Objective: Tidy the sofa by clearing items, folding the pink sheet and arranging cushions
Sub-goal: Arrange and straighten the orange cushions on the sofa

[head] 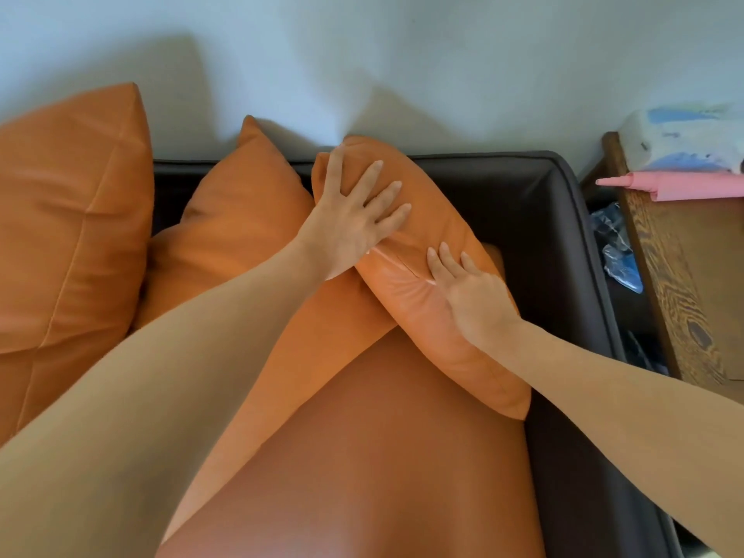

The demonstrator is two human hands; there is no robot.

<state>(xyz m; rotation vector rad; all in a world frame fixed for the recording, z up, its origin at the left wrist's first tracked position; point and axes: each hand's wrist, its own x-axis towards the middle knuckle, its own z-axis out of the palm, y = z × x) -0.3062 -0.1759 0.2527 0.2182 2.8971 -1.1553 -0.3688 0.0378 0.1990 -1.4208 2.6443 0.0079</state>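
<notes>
Both forearms bare to the left hand and right hand, no sleeves.

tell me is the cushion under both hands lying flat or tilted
Tilted: the cushion leans against the sofa's dark corner, overlapping another cushion.

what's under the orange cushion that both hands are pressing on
The cushion, pressed by the left hand and right hand, lies over another orange cushion and the orange seat. Anything directly beneath it is covered.
</notes>
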